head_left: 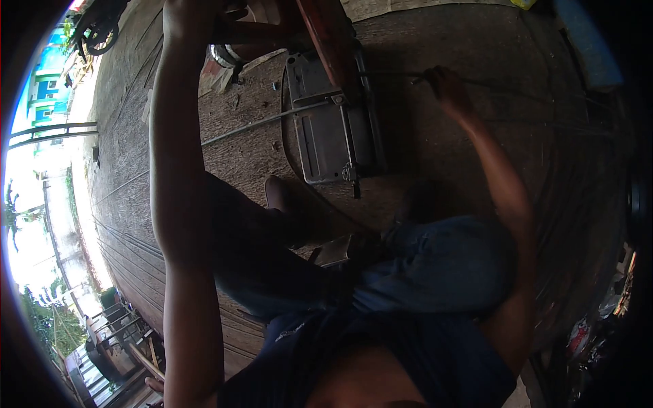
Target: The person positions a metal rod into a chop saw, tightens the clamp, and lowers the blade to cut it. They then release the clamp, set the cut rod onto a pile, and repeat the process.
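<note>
We have right hand (445, 87) closed on thin rod (391, 73) — at one o'clock, beside metal base (318, 146) at twelve. Left hand (224, 12), eleven o'clock: grip we cannot tell. Step seems positioning rod — next move calls for steady alignment.

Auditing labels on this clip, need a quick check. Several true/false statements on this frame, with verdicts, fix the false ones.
1. The right hand has its grip on a thin rod. True.
2. The machine's arm is bright blue. False: the machine's arm looks reddish.
3. A long bar reaches the metal base from the picture's left. True.
4. The metal base is round. False: the metal base is roughly rectangular.
5. The left arm is folded across the lap. False: the left arm stretches toward the picture's top edge.
</note>
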{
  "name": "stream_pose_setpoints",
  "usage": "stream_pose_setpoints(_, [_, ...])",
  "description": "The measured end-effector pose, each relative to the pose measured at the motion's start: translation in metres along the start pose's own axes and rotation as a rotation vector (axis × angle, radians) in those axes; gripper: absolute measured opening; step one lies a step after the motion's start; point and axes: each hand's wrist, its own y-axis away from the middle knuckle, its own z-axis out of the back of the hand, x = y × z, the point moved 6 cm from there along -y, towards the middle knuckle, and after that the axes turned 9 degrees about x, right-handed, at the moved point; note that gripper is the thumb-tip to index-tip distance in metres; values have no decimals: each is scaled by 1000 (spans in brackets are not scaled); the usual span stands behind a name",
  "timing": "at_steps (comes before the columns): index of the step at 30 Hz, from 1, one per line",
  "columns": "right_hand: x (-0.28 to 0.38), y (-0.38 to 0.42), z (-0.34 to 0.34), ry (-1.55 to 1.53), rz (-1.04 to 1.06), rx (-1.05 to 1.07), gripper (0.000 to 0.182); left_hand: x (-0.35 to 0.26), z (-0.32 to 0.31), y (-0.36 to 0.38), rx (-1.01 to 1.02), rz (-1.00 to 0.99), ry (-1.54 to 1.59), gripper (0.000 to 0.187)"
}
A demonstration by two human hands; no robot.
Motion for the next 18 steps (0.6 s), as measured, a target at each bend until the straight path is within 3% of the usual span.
stream_pose_setpoints(4, [10, 11, 0, -35, 13, 28, 24, -6, -2, 7, -38, -4, 49, 20])
stream_pose_setpoints(6, [14, 12, 4, -17, 38, 14, 24, 1, 2, -4, -5, -131, -176, 17])
stream_pose_setpoints(18, [13, 11, 2, -60, 26, 10, 24, 6, 5, -8, -37, -249, -296, 17])
